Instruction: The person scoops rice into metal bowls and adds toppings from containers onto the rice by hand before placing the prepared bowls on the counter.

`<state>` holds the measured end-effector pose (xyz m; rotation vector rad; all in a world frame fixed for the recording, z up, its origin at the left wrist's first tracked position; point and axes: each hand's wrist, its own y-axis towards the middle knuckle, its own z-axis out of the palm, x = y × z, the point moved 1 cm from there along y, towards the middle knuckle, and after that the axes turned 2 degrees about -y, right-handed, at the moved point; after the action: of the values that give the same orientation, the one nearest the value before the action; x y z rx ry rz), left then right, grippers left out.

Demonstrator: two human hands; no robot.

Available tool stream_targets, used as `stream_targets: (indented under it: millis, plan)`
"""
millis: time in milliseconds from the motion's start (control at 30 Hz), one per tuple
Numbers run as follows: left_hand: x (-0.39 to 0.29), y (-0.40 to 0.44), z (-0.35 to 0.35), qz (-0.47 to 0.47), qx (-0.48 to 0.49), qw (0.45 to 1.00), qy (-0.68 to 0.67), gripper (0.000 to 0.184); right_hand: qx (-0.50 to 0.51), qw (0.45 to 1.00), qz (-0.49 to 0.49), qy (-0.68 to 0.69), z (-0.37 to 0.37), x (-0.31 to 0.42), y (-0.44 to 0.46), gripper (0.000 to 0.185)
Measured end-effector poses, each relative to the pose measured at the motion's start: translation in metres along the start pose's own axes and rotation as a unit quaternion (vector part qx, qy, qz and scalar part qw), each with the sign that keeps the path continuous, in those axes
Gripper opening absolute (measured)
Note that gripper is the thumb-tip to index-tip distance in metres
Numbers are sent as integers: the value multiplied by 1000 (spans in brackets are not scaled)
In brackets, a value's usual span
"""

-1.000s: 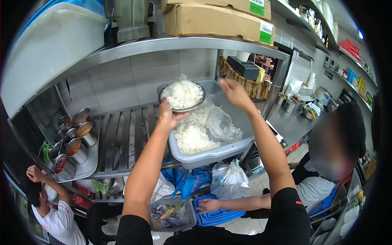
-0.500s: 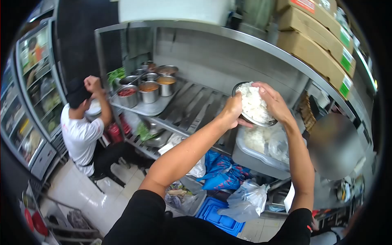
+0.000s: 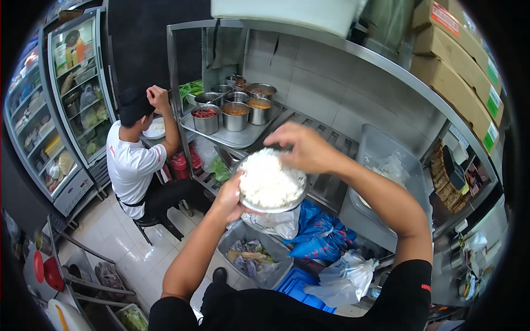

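Note:
A metal bowl heaped with white cooked rice is held out in front of me. My left hand grips it at its left side, fingers curled beneath. Over the upper right of the mound hovers my right hand, slightly blurred, its fingers apart and holding nothing I can see. Whether its fingertips touch the rice I cannot tell. To the right, partly behind my right forearm, stands a grey tub with a clear plastic bag and some white rice inside.
Several metal pots of sauces and chillies stand on a tray on the steel rack. Below are a waste bin, blue bags and a blue crate. A seated person with a plate is at left, near glass-door fridges.
My left hand has carried the bowl left and lower, away from the tub. My right hand has come off the bowl's side and is raised over the rice. The view has shifted too.

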<state>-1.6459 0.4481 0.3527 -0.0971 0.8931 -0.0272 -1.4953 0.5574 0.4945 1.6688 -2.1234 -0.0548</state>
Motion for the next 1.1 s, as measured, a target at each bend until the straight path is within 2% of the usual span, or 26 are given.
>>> stream_targets:
  millis: [33, 67, 133, 233, 333, 367, 433, 533, 567, 600, 633, 700, 733, 767, 867, 900, 933, 1000, 1033, 1067, 1100]
  plan:
    - [2, -4, -14, -9, -28, 1000, -5, 56, 5, 997, -65, -44, 16, -13, 8, 38]
    - [9, -3, -34, -4, -29, 999, -23, 57, 30, 1000, 4, 4, 17, -5, 19, 34]
    - [26, -2, -76, 24, -27, 997, -74, 55, 15, 997, 69, -43, 18, -24, 49, 35]
    - [46, -16, -133, 49, -66, 988, -129, 54, -40, 984, 166, -50, 21, -97, 98, 28]
    - [65, -31, -189, 42, -123, 983, -127, 56, -37, 969, 199, -143, 32, -176, 155, 29]
    - [70, -39, -208, 25, -134, 982, -132, 56, -35, 967, 206, -148, 42, -205, 171, 29]
    - [81, -51, -241, 21, -168, 978, -126, 56, -92, 967, 203, -126, 58, -255, 207, 25]
    - [79, -65, -279, 21, -212, 969, -123, 54, -27, 961, 213, -175, 72, -292, 250, 24]
    - [78, -73, -288, 19, -239, 962, -129, 52, 57, 938, 202, -277, 76, -318, 269, 27]
    - [80, -79, -302, 25, -262, 954, -142, 52, 134, 912, 219, -321, 79, -318, 281, 30]
    - [84, -84, -317, 10, -286, 949, -130, 51, 116, 941, 217, -233, 74, -305, 280, 28]
    - [78, -99, -330, -19, -339, 934, -111, 49, 179, 918, 283, -211, 75, -321, 289, 30]
    - [75, -105, -337, -16, -356, 927, -118, 49, 134, 912, 374, -106, 76, -313, 289, 30]
    - [75, -108, -344, -8, -364, 925, -113, 49, 186, 899, 378, -124, 77, -318, 296, 27]
    - [73, -117, -364, 0, -371, 921, -120, 48, 183, 906, 366, -112, 91, -324, 297, 27]
    - [72, -120, -369, 7, -375, 919, -119, 48, 150, 931, 285, -170, 99, -325, 295, 26]
    - [69, -118, -373, 16, -375, 919, -116, 48, 145, 931, 288, -172, 102, -331, 296, 26]
    - [63, -114, -372, 27, -365, 922, -127, 48, 145, 918, 238, -281, 105, -350, 292, 25]
    - [61, -113, -372, 36, -364, 921, -133, 48, 152, 919, 234, -279, 103, -357, 291, 24]
    - [62, -112, -373, 45, -365, 919, -139, 49, 149, 918, 238, -280, 98, -344, 293, 24]
    - [64, -112, -374, 43, -363, 919, -145, 49, 189, 910, 251, -269, 91, -315, 297, 25]
